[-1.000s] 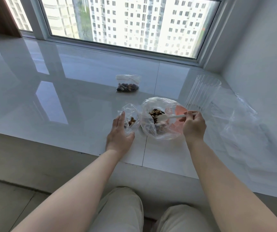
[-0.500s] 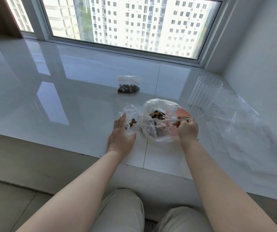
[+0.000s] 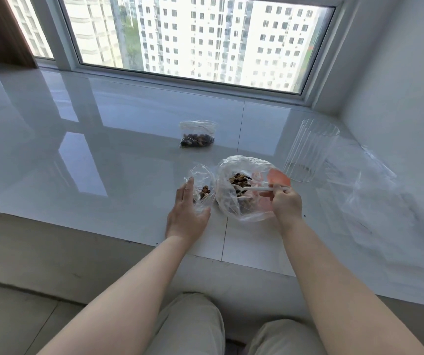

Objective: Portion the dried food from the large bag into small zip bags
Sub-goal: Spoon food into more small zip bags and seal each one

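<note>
Portioning in progress, head view. The left hand [image 3: 186, 216] holds the open small zip bag [image 3: 202, 187] upright near the worktop's [image 3: 103, 162] front edge, fingers curled round its side; it touches the large bag [image 3: 244, 188] of dried food [image 3: 239, 181]. The right hand [image 3: 286, 202] pinches a white spoon [image 3: 259, 189] whose bowl lies inside the large bag. Risks: the limp small-bag mouth may fold shut, so that pieces spill onto the worktop; a heaped spoon may shed pieces while crossing between bags; the thin large bag may slump. A filled zip bag [image 3: 197, 135] lies farther back; a clear cup [image 3: 310, 149] stands toward the right edge.
</note>
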